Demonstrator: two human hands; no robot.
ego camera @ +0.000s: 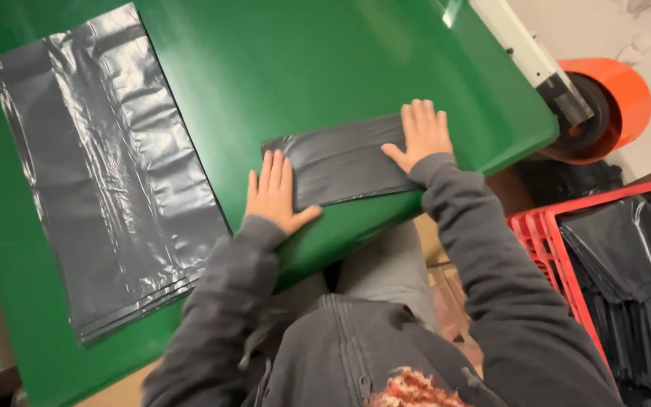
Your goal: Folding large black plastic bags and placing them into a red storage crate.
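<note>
A folded grey plastic bag (344, 160) is pressed flat on the green table (303, 68) near its front edge. The left hand (274, 194) and right hand (421, 134) are laid on its two ends, fingers outstretched, nothing gripped.

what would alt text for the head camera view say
Both hands press flat on a folded dark grey plastic bag on a green table, the left hand at one end and the right hand at the other. A stack of unfolded bags lies to the left; a red crate of bags stands right.
</note>
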